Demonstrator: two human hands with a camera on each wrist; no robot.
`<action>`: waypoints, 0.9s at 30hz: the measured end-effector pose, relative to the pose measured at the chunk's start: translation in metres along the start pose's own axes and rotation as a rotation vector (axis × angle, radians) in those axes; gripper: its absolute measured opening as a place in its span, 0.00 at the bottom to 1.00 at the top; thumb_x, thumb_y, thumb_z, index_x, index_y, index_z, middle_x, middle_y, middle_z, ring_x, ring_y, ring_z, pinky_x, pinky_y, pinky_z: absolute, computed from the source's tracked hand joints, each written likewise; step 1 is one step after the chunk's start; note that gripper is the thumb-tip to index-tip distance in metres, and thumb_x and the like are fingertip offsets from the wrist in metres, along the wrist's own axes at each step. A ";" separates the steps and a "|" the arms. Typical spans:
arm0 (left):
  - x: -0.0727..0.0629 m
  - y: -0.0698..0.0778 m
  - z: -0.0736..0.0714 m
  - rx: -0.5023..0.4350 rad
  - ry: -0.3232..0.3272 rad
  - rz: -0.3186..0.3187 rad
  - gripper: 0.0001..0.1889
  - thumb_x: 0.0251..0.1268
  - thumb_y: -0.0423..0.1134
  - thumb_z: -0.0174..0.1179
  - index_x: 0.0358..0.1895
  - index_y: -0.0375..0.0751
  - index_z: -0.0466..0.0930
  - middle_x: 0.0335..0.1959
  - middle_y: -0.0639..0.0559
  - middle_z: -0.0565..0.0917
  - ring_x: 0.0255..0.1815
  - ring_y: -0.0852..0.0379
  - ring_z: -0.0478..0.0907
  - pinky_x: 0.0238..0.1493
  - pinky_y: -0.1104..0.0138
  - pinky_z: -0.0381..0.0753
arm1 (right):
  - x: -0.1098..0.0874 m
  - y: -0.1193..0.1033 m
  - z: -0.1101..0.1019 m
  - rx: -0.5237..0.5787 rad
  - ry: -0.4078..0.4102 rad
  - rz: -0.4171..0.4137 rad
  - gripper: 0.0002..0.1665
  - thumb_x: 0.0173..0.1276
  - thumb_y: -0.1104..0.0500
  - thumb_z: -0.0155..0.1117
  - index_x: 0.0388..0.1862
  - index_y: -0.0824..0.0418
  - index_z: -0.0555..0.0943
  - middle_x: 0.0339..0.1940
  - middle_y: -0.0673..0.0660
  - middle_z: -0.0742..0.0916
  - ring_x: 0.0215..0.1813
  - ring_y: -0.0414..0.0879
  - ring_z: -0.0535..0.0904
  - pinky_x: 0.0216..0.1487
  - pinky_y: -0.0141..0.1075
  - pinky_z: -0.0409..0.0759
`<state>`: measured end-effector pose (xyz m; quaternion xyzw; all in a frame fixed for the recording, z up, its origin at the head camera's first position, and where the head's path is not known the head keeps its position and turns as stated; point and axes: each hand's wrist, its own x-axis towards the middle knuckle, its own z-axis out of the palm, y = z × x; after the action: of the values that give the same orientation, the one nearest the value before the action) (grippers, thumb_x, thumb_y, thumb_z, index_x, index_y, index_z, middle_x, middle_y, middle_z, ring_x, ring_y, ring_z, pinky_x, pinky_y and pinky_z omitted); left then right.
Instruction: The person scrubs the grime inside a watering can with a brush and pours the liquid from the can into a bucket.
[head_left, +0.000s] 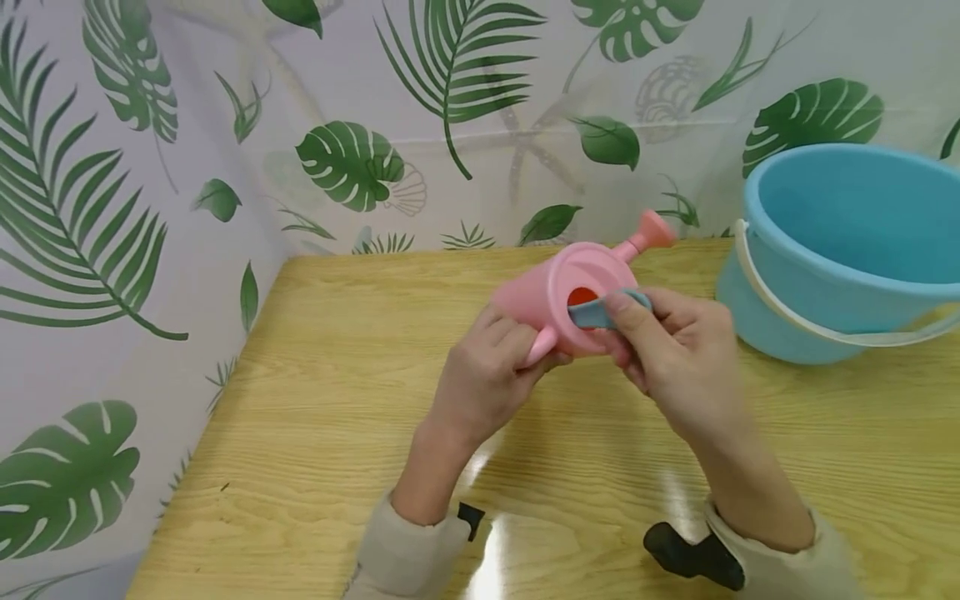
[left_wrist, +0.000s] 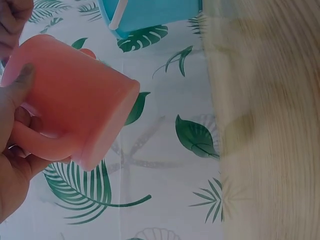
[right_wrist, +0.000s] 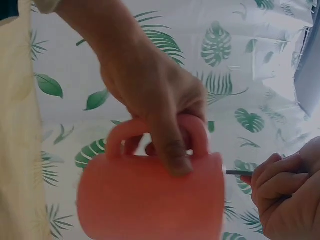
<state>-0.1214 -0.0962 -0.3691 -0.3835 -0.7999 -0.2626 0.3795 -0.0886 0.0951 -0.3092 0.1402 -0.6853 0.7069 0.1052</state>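
A pink toy watering can (head_left: pixel 522 297) is held tilted above the table, its open top facing my right hand and its sprinkler head (head_left: pixel 657 231) pointing away to the right. My left hand (head_left: pixel 483 367) grips the can's handle (left_wrist: pixel 45 142), its thumb lying along the can's side in the right wrist view. Between thumb and fingers, my right hand (head_left: pixel 686 358) pinches a slim blue-grey tool (head_left: pixel 600 312). The tool's far end reaches into the can's opening and is hidden there, so its kind is unclear. Something orange-red (head_left: pixel 582 297) shows inside the opening.
To the right stands a large light-blue bucket (head_left: pixel 817 275) with a white carrying handle (head_left: pixel 795 321) hanging down its front. Behind the wood-grain table (head_left: pixel 322 433) is a white backdrop (head_left: pixel 292 200) printed with green leaves, which also runs along the left side.
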 end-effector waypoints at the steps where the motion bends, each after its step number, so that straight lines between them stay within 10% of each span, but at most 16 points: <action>1: 0.000 0.000 0.000 -0.002 -0.001 -0.002 0.20 0.50 0.44 0.76 0.20 0.42 0.70 0.17 0.53 0.71 0.28 0.55 0.70 0.39 0.70 0.76 | 0.000 -0.001 -0.002 0.024 0.003 -0.021 0.18 0.75 0.65 0.58 0.24 0.73 0.78 0.14 0.55 0.74 0.12 0.42 0.62 0.10 0.34 0.52; 10: 0.001 -0.001 -0.002 -0.029 -0.014 -0.010 0.19 0.49 0.43 0.76 0.20 0.41 0.72 0.17 0.53 0.71 0.29 0.55 0.71 0.43 0.69 0.76 | 0.001 0.001 0.000 -0.024 -0.016 -0.006 0.19 0.74 0.63 0.59 0.23 0.72 0.78 0.13 0.55 0.74 0.12 0.42 0.61 0.11 0.35 0.53; 17: -0.008 -0.007 -0.007 -0.076 0.020 -0.062 0.24 0.47 0.39 0.78 0.18 0.42 0.64 0.16 0.53 0.65 0.25 0.57 0.68 0.42 0.66 0.76 | -0.002 0.003 -0.006 -0.271 -0.015 -0.354 0.16 0.71 0.71 0.59 0.21 0.65 0.76 0.14 0.49 0.74 0.13 0.35 0.60 0.14 0.29 0.56; 27: -0.007 -0.014 0.004 -0.212 0.092 -0.008 0.22 0.56 0.44 0.71 0.20 0.42 0.65 0.16 0.53 0.65 0.24 0.58 0.65 0.39 0.65 0.74 | -0.004 0.000 -0.013 -0.694 0.037 -0.756 0.28 0.78 0.46 0.53 0.30 0.68 0.82 0.19 0.53 0.79 0.20 0.39 0.68 0.25 0.28 0.69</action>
<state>-0.1314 -0.1040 -0.3793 -0.4059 -0.7509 -0.3644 0.3723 -0.0855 0.1080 -0.3112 0.3227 -0.7789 0.3528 0.4060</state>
